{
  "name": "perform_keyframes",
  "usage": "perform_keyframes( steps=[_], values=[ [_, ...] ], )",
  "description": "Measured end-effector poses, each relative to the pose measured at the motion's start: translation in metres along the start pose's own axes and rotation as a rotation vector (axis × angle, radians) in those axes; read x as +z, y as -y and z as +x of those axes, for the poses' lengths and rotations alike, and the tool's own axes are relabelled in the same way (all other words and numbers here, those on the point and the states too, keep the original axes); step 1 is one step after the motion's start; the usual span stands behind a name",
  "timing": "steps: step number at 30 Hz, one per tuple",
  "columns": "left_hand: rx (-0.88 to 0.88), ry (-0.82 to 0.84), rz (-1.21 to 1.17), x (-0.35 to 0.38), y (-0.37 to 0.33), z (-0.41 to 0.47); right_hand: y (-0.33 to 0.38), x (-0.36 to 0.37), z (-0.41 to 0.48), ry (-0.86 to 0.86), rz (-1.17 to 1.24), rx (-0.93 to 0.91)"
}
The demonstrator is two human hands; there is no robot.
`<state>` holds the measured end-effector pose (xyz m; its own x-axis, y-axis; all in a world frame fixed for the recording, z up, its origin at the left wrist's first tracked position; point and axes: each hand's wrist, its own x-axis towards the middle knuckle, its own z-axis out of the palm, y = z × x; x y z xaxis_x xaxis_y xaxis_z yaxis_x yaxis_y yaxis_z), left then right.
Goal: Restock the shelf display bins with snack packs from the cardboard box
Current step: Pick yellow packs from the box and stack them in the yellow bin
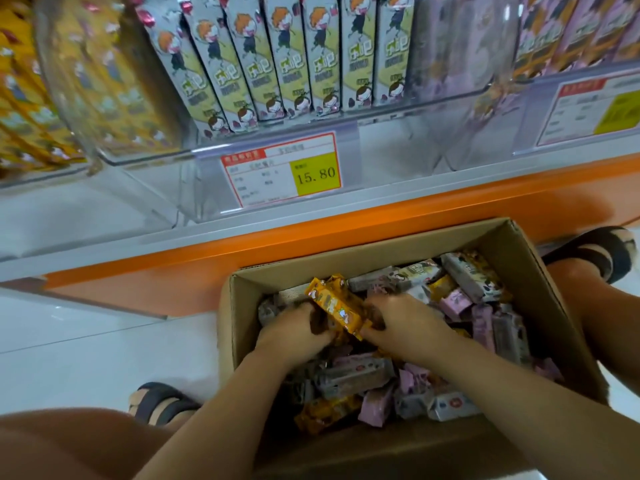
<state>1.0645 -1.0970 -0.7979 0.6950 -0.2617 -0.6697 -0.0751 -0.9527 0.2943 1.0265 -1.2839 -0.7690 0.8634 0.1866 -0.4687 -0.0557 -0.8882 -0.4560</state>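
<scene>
Up and left of the grip, the yellow-pack bin (52, 98) keeps like stock together, which is probably why a yellow one is being picked out. The left hand (298, 329) is sunk in the cardboard box (239, 306), fingers curled down among the snack packs (353, 375). Its tips are buried, so I cannot tell whether it clamps anything or merely parts the heap. Touching both hands, the yellow pack (337, 306) tilts up out of the pile, lifted clear for taking. Straight above it, the grey-pack bin (277, 64) holds packs upright, faces out for shoppers. The right hand (403, 323) pinches the yellow pack's near end. Right of the grip lie loose pink packs (481, 320), unsorted, and up and right stands the pink-pack bin (571, 32).
</scene>
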Motion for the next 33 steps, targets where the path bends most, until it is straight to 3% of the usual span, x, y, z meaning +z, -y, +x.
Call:
perform_keyframes(
  steps=[5,10,14,18,22,29,33],
  values=[
    [-0.096,0.031,-0.458,-0.002,0.005,-0.004,0.017,0.004,0.015,-0.007,0.111,-0.020],
    [-0.239,0.000,-0.803,-0.006,0.008,-0.002,0.033,0.004,0.029,0.181,0.277,0.059],
    [-0.198,0.069,-0.707,-0.006,0.004,-0.010,0.041,0.001,0.042,0.313,0.182,0.021],
    [-0.142,0.095,-0.602,-0.007,0.003,-0.013,0.037,0.004,0.049,0.379,0.233,0.016],
    [-0.167,0.106,-0.651,-0.004,0.004,-0.011,0.014,0.025,0.052,0.337,0.211,0.170],
    [-0.179,0.079,-0.680,-0.008,0.005,-0.012,0.005,0.001,0.050,0.439,0.291,0.361],
    [-0.164,0.073,-0.700,-0.008,0.004,-0.017,0.014,0.016,0.040,0.420,0.269,0.250]
  ],
)
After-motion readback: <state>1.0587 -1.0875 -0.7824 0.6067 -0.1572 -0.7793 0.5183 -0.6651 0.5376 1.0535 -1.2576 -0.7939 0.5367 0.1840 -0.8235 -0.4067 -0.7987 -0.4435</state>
